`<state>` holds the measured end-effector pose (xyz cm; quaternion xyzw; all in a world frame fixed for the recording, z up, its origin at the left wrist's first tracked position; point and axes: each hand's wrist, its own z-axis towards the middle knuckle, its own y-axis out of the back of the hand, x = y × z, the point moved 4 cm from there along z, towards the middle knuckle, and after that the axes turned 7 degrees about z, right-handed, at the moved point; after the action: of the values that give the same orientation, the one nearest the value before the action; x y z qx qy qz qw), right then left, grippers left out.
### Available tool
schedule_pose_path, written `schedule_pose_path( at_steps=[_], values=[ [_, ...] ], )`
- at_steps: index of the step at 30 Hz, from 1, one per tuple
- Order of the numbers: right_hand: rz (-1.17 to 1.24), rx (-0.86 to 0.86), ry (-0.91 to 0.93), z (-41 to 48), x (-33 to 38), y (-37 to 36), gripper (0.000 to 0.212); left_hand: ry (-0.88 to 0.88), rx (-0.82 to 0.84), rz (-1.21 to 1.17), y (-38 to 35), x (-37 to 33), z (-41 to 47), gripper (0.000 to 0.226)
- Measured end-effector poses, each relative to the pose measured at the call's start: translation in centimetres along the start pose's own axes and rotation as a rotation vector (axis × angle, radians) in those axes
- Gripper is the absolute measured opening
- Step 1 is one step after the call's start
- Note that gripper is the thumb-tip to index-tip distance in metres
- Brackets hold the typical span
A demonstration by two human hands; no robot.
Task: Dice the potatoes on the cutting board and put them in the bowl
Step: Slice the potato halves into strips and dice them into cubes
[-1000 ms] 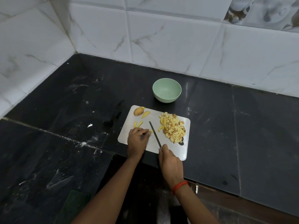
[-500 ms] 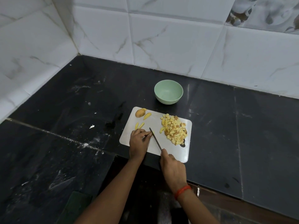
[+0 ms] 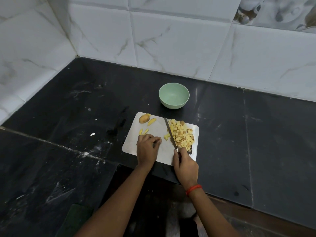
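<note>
Head view, mid-frame: the right hand (image 3: 185, 164) grips the knife (image 3: 170, 132), blade against the left edge of the diced potato pile (image 3: 182, 134) on the cutting board's (image 3: 159, 128) right half, seemingly sweeping fresh cubes aside, while the left hand (image 3: 147, 147) rests curled on the board, and whether its fingers hold a piece I cannot tell. Dicing looks unfinished: the next move calls for the strips (image 3: 143, 131) and potato half (image 3: 143, 118) at the board's upper left, then the empty bowl (image 3: 173, 104) just above. No writing is readable.
</note>
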<state>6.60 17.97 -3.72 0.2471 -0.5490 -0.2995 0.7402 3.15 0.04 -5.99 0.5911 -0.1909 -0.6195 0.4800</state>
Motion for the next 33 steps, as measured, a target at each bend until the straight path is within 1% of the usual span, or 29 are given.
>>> schedule_pose_path(
  at_steps=[3,5,9,13,16,20,22,24,26,27,30,33],
  values=[
    [0.080,-0.046,-0.006,-0.3,-0.3,0.1,0.019,-0.016,0.029,-0.013,-0.8,-1.4,0.4,0.017],
    [0.090,-0.038,0.002,-0.4,-0.4,0.1,0.017,0.003,-0.002,-0.013,-0.6,-1.6,0.6,0.019],
    [0.099,-0.035,-0.008,-0.3,-0.7,-0.1,0.017,0.052,-0.097,0.181,0.9,0.4,1.4,0.024],
    [0.103,-0.031,-0.020,-0.4,-0.8,-0.2,0.014,0.065,-0.097,0.360,2.0,2.4,2.2,0.026],
    [0.111,-0.023,-0.017,-0.4,-0.7,-0.2,0.012,0.051,-0.099,0.398,2.1,2.6,2.1,0.020],
    [0.105,-0.020,-0.012,-0.3,-0.6,-0.1,0.013,0.063,-0.104,0.380,2.1,2.8,2.4,0.012],
    [0.097,-0.020,-0.006,-0.4,-0.5,-0.1,0.013,0.001,-0.078,0.336,2.0,2.5,2.6,0.011],
    [0.077,-0.009,0.009,-0.4,-0.4,-0.2,0.014,-0.097,-0.036,0.265,1.8,1.9,2.2,0.011],
    [0.042,0.033,0.024,-0.1,-0.2,-0.3,0.016,-0.183,-0.009,0.207,1.4,1.5,1.4,0.010],
    [0.025,0.073,0.026,0.1,-0.1,-0.5,0.016,-0.198,-0.012,0.180,1.2,1.4,1.0,0.009],
    [-0.016,0.175,0.035,0.5,0.4,-1.2,0.020,-0.176,-0.059,0.088,1.0,1.7,0.5,0.010],
    [-0.046,0.222,0.045,-0.2,1.2,-2.0,0.021,-0.197,-0.067,0.073,1.0,1.8,0.4,0.011]
  ],
)
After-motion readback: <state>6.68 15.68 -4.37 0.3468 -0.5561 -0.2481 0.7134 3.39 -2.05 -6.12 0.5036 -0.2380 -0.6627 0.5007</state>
